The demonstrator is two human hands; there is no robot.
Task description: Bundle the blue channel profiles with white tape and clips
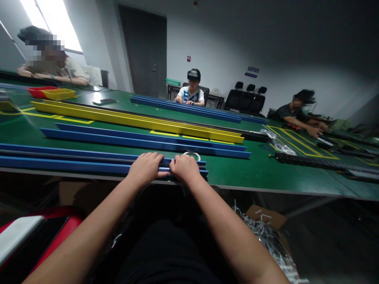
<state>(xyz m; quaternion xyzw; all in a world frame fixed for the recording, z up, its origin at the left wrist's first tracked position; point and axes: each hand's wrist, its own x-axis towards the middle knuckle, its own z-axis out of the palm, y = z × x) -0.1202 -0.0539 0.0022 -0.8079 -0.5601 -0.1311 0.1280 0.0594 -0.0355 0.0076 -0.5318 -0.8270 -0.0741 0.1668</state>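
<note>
In front of me a long blue channel [74, 163] lies along the near table edge, with a thin dark strip [89, 157] running inside it. My left hand [146, 167] is closed over the channel near its right end, fingers curled over the top and thumb pointing right. Close beside it, my right hand [185, 167] is also closed over the channel, its fingers bent down into it. What the fingertips press on is hidden. A white loop of cord or wire [194, 155] shows just behind my right hand.
Beyond lie another blue channel [142, 141], a yellow channel [133, 120] and far blue channels [183, 108]. Red [41, 91] and yellow trays [60, 94] stand left. Dark strips [310, 161] lie right. Three people sit around the green table [237, 173]. Scraps fill a box [266, 219] below.
</note>
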